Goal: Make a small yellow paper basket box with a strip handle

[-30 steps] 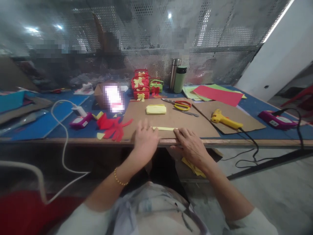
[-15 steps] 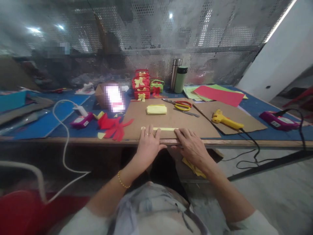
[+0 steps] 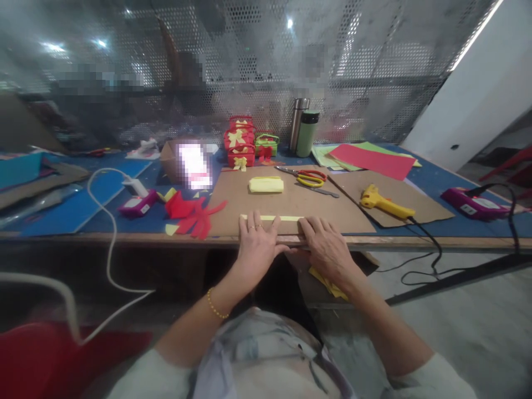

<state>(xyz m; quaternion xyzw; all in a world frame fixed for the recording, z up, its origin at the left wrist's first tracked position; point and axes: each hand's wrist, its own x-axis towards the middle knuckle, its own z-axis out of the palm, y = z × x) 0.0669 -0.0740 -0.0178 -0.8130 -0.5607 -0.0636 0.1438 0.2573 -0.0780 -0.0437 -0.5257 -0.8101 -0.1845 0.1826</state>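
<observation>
A narrow pale-yellow paper strip [image 3: 286,218] lies flat along the near edge of the brown cardboard [image 3: 233,191]. My left hand [image 3: 258,244] rests on its left part, fingers stretched and a little spread, with the thumb pointing right. Fingertips of my right hand [image 3: 326,244] press down at the strip's right end, the hand flat over the table edge. Farther back on the cardboard sits a small yellow paper box [image 3: 266,185]. Scissors with red and yellow handles [image 3: 311,178] lie to the right of it, beside a grey metal blade-like tool [image 3: 322,192].
A yellow glue gun [image 3: 386,203] lies on another cardboard piece at right, its cord running off the edge. Red paper strips [image 3: 195,219] lie at left, near a lit phone [image 3: 194,166]. Small red boxes [image 3: 240,141] and a green bottle [image 3: 307,134] stand behind.
My left hand has shifted slightly to the right along the strip, its fingers spreading a bit. My right hand has barely moved, and the strip stays in place.
</observation>
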